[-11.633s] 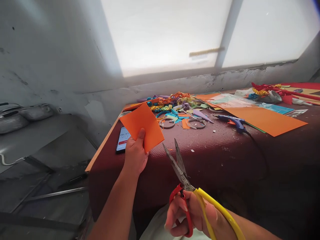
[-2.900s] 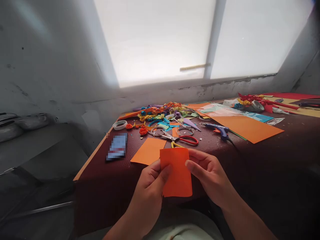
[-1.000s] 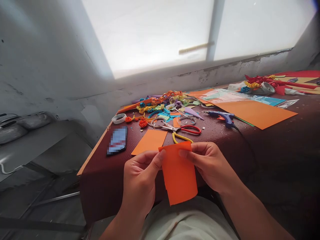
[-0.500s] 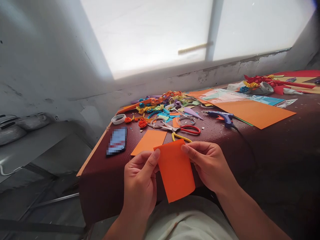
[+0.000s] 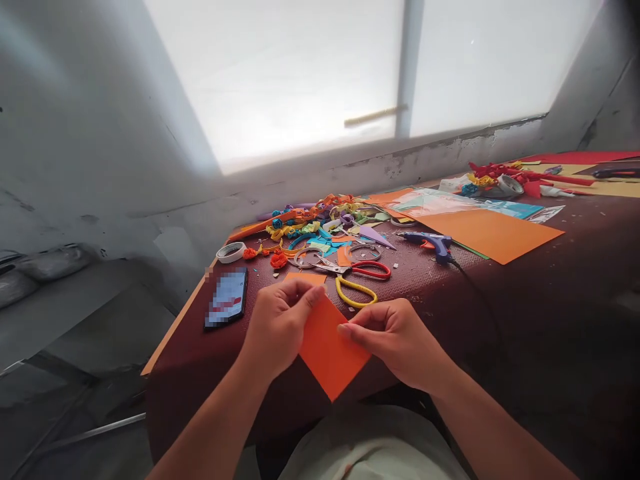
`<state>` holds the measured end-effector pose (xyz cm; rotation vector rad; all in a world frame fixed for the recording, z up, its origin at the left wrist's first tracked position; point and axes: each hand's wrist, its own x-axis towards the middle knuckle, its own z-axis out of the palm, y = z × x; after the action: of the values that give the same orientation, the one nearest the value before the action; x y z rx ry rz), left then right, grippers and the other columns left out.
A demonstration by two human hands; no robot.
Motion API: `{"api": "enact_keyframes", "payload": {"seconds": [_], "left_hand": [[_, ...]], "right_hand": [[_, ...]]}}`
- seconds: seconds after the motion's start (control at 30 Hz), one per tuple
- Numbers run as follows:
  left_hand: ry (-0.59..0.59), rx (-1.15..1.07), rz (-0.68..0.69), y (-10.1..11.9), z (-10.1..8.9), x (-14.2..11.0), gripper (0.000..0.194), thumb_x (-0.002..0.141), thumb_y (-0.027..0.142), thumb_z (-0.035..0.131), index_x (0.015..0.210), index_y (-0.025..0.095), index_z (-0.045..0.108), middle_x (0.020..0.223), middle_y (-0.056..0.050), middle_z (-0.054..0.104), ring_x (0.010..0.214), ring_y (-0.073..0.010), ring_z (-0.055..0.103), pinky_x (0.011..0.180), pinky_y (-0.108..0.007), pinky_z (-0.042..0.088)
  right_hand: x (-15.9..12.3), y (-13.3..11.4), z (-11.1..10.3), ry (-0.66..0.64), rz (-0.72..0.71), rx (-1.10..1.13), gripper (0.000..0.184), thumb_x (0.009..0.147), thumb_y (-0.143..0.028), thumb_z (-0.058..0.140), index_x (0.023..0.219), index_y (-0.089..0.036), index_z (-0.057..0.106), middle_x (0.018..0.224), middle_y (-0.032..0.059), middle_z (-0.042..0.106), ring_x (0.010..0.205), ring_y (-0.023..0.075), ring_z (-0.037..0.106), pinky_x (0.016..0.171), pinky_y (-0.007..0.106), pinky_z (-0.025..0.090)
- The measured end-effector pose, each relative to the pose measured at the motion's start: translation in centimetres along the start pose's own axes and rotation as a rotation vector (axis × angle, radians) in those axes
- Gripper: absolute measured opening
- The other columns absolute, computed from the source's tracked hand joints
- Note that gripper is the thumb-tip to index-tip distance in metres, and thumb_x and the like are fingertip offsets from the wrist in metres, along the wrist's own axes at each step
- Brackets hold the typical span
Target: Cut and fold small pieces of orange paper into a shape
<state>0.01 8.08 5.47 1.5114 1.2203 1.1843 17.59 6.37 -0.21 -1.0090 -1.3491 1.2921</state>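
A rectangle of orange paper (image 5: 334, 357) is held at the lower centre of the frame, turned so that one corner points down, above the near edge of the maroon-covered table (image 5: 200, 373). The left hand (image 5: 280, 327) grasps it by the upper left, thumb on the front face and curled fingers behind. The right hand (image 5: 400, 343) pinches its upper right edge between thumb and index finger, the other fingers folded in.

Just beyond the left hand, at the centre, lies an orange sheet (image 5: 306, 277), its nearer part hidden by that hand. The scissors (image 5: 343, 270), with one red and one yellow handle loop, lie just behind the held paper. To the left are a phone (image 5: 227, 298) with a blurred screen, a white tape roll (image 5: 231, 259) and an orange paper flower (image 5: 279, 260). Behind the scissors spreads a heap of coloured paper strips (image 5: 325, 217). Right of centre rests a blue glue gun (image 5: 435, 245), its cord trailing toward the lower right, near a large orange sheet (image 5: 495, 233). A red paper bundle (image 5: 525, 177) sits at the upper right of the table.
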Motion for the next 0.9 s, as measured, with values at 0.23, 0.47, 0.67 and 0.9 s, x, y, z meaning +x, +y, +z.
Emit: {"api": "enact_keyframes", "payload": {"seconds": [0.23,0.47,0.67,0.9], "left_hand": [[0.031,-0.413,-0.244,-0.9,-0.3,0.1,0.04,0.066,0.043,0.092,0.076,0.019,0.062,0.059,0.002,0.066,0.05,-0.0127,0.06,0.049,-0.021,0.049],[-0.098,-0.465,-0.381,-2.4,1.2,-2.0,0.035,0.07,0.044,0.088,0.078,0.018,0.067,0.06,0.001,0.065,0.05,-0.0115,0.058,0.05,-0.02,0.047],[-0.221,-0.357,-0.268,-2.6,1.1,-3.4,0.04,0.077,0.053,0.082,0.087,0.015,0.078,0.074,-0.006,0.072,0.066,-0.0187,0.063,0.062,-0.027,0.049],[-0.165,-0.208,-0.184,-3.0,2.3,-3.5,0.035,0.083,0.048,0.079,0.087,0.013,0.081,0.072,-0.003,0.068,0.069,-0.0171,0.057,0.065,-0.027,0.047]], "right_hand": [[-0.1,1.5,-1.5,-0.02,-0.182,0.173,0.028,0.092,-0.047,0.073,0.105,-0.023,0.082,0.099,0.0089,0.082,0.095,0.026,0.077,0.089,0.038,0.059],[-0.2,0.6,-1.0,0.071,-0.35,0.226,0.009,0.076,-0.031,0.089,0.083,-0.027,0.084,0.09,0.0058,0.082,0.088,0.0262,0.075,0.088,0.039,0.058],[0.5,-0.1,-0.7,0.097,-0.01,0.432,0.032,0.056,-0.042,0.1,0.072,-0.021,0.082,0.071,0.0032,0.077,0.067,0.0198,0.069,0.066,0.03,0.055],[0.5,-0.3,0.3,0.044,0.015,0.496,0.038,0.057,-0.047,0.098,0.077,-0.018,0.084,0.073,0.0046,0.078,0.067,0.0192,0.068,0.066,0.03,0.055]]}}
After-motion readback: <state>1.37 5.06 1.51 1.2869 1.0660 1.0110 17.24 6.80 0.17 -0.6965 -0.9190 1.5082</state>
